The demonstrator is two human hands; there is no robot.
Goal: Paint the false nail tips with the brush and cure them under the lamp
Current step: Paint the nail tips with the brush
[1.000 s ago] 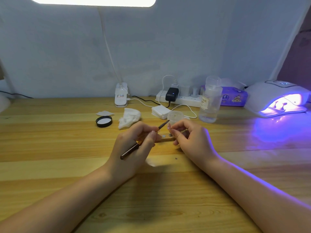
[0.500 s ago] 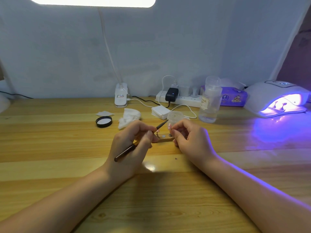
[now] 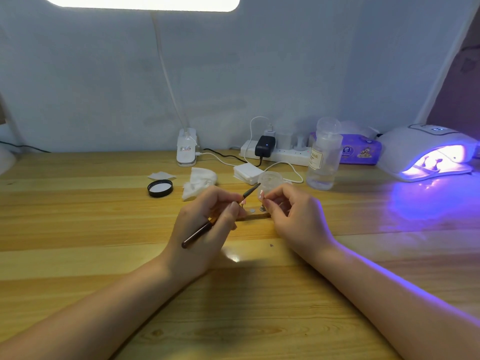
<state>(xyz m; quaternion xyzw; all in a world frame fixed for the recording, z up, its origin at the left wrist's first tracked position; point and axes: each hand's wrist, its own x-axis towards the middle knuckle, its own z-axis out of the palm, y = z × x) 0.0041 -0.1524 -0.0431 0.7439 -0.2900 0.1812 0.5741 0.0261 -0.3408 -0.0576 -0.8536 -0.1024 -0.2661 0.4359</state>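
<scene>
My left hand (image 3: 207,224) grips the brush (image 3: 220,215); my right hand (image 3: 293,216) pinches a nail tip (image 3: 261,194) above the wooden holder (image 3: 255,216). Behind sits an open clear jar (image 3: 270,179) — contents unclear — its black lid (image 3: 160,188) apart, and a bottle (image 3: 323,158) of clear liquid. On the wooden table (image 3: 78,242) the curing lamp (image 3: 428,152) glows violet at the far right.

1. 2 hands: left hand (image 3: 205,229), right hand (image 3: 293,216).
2. 1 brush (image 3: 220,216).
3. 1 lit nail lamp (image 3: 428,152), far right.
4. 1 clear bottle (image 3: 323,162).
5. 1 black lid (image 3: 160,188).
6. 1 power strip (image 3: 278,153).
</scene>
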